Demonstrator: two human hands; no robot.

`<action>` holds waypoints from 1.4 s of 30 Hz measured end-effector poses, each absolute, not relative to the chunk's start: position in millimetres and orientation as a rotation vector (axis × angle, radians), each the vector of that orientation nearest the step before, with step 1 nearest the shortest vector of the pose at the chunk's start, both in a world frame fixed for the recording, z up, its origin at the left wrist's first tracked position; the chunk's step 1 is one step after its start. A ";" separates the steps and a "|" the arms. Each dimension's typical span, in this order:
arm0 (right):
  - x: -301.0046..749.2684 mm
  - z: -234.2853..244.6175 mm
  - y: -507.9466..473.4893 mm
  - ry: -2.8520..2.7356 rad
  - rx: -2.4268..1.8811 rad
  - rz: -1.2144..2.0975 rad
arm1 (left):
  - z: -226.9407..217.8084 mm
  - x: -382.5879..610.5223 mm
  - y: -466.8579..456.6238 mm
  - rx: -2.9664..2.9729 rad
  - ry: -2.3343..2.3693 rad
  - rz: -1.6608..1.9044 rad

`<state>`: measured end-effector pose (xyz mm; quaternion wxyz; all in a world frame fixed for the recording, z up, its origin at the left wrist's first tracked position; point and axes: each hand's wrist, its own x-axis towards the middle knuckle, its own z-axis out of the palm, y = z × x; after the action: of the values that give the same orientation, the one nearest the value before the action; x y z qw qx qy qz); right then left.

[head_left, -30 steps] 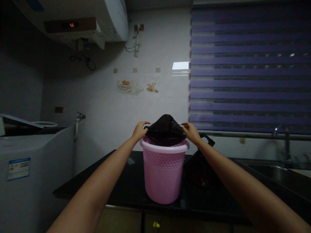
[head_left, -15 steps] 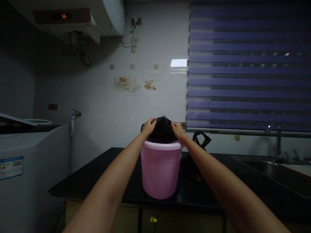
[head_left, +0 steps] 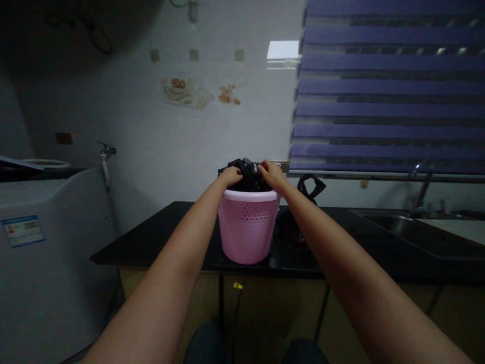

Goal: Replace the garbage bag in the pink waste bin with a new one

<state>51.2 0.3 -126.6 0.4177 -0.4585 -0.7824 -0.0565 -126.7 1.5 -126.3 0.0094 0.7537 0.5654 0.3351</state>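
Note:
A pink perforated plastic bin (head_left: 246,235) stands on the black countertop (head_left: 159,247). A crumpled black plastic bag (head_left: 245,172) sits bunched in its mouth, mostly pushed below the rim. My left hand (head_left: 230,176) rests on the bag at the bin's left rim, fingers curled into the plastic. My right hand (head_left: 273,174) grips the bag's right side, just above the rim. The two hands nearly meet over the bin. The bin's inside is hidden by the bag.
A dark bag with a looped handle (head_left: 310,186) lies behind the bin to the right. A steel sink (head_left: 397,226) with a faucet sits at the right, a white washing machine (head_left: 49,227) at the left, and a blue blind (head_left: 390,86) covers the window.
The black bag has sunk lower into the bin and looks more crumpled. Both hands have come closer together and pressed down. The view has tilted downward.

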 end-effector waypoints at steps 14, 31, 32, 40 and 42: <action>47.2 -123.5 2.2 -2.330 -0.984 -0.132 | -122.1 -129.4 -8.6 2.349 1.821 1.450; 43.5 -120.4 2.2 -2.547 -1.338 0.019 | -122.3 -125.9 -3.6 2.483 1.715 0.869; 43.8 -120.3 1.4 -2.537 -1.337 0.013 | -122.4 -125.8 -4.8 2.472 1.720 0.852; 46.7 -124.6 9.0 -2.243 -1.266 -0.282 | -128.3 -125.9 -12.4 2.340 1.699 0.803; 46.8 -125.6 12.8 -2.251 -1.356 -0.269 | -128.5 -125.1 -15.0 2.308 1.700 0.831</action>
<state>46.8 12.8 -125.6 0.2475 -0.4974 -0.8256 -0.0987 -125.1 -15.0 -128.5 0.0786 0.7709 0.5679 0.2775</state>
